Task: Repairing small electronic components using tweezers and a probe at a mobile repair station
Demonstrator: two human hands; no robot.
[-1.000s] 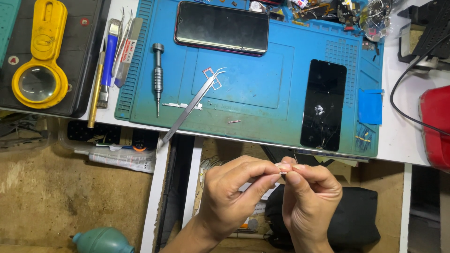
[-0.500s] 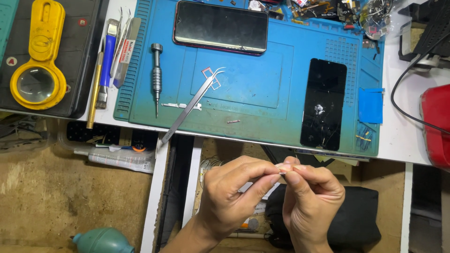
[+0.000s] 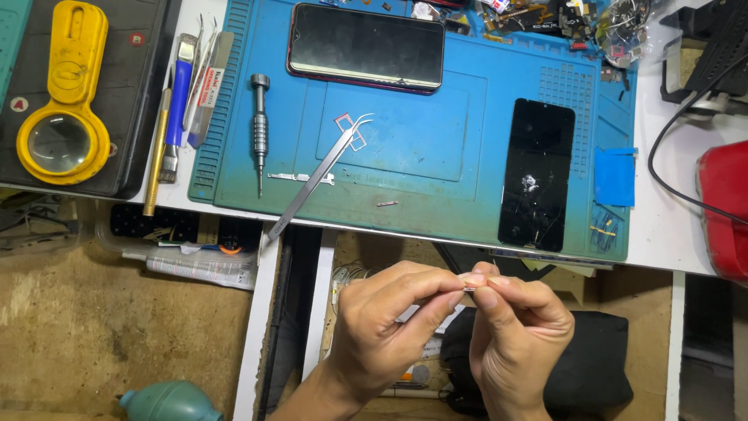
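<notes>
My left hand point(image 3: 386, 323) and my right hand point(image 3: 518, 331) meet below the bench edge, fingertips pinched together on a tiny pale part point(image 3: 470, 285); what it is cannot be told. Above them on the blue work mat point(image 3: 436, 168) lie a dark phone point(image 3: 366, 47) face up, a cracked black screen panel point(image 3: 538, 175), curved steel tweezers point(image 3: 315, 179) beside a small card tray frame point(image 3: 351, 131), and a grey precision screwdriver point(image 3: 259, 129).
A yellow magnifier point(image 3: 62, 101) rests on a black pad at left, with several hand tools point(image 3: 187, 86) beside it. A red device point(image 3: 725, 210) and black cable point(image 3: 678, 140) sit at right. A teal air blower point(image 3: 164, 401) and black bag point(image 3: 600, 359) lie below.
</notes>
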